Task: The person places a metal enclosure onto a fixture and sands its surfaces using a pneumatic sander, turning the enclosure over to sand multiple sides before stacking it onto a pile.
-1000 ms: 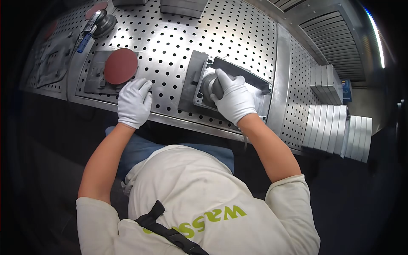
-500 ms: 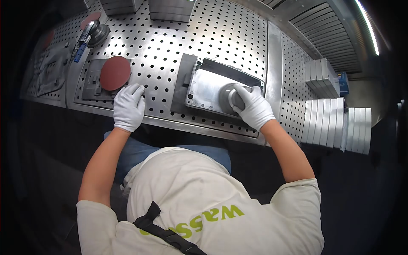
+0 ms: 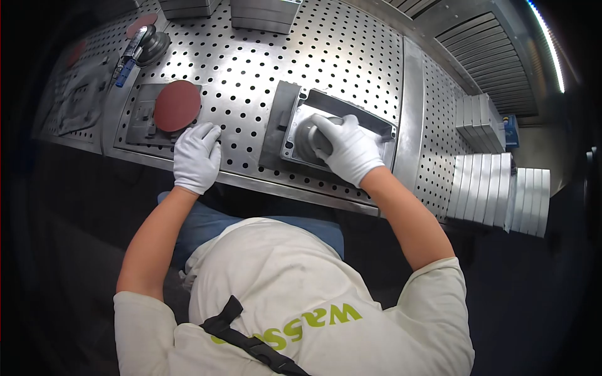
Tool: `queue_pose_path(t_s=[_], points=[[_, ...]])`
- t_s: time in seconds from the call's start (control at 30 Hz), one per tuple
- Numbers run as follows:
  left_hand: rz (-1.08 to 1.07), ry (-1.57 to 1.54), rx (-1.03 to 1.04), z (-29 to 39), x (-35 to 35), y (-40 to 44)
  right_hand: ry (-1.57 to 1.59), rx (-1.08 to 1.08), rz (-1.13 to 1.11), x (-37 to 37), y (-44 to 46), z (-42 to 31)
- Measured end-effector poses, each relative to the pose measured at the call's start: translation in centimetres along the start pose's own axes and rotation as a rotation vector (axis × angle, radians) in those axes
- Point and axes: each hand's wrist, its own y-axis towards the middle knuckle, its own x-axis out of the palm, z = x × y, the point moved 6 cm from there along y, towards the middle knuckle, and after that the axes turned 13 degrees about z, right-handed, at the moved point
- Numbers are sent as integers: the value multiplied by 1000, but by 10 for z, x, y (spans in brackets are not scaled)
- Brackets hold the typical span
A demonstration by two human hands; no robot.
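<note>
My right hand [image 3: 352,149], in a white glove, grips a round grey hand sanding pad [image 3: 305,139] at the open metal box [image 3: 390,133]. The fingers curl over the pad's back and hide part of it. Beneath the box lies a dark grey plate [image 3: 278,119], showing at its left side. My left hand [image 3: 197,156], also gloved, lies on the table's front part with its fingers stretched out and nothing in them. Just beyond its fingertips is a red sanding disc [image 3: 177,105], which rests on a grey fixture [image 3: 139,119].
The perforated metal table [image 3: 244,81] spans the view. An air sander [image 3: 150,47] lies at the back left. Metal boxes [image 3: 263,17] stand at the back. Rows of light metal parts [image 3: 480,188] and a blue box [image 3: 511,131] are at the right.
My right hand has slid the sanding pad leftward at the box, from its right part to its left part. My left hand stays by the red disc. The view has shifted slightly.
</note>
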Motion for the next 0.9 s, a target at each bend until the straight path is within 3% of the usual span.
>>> queue_pose_path(t_s=[0.3,0.73,0.9], points=[[-38,-1,-26,0,1,2,28,162,-48,3,40,1],[-24,48,4,3,2,-1,25,-54,-236,-7,24,-12],[-32,58,-1,3,4,-3,118,13,-75,-4,20,-1]])
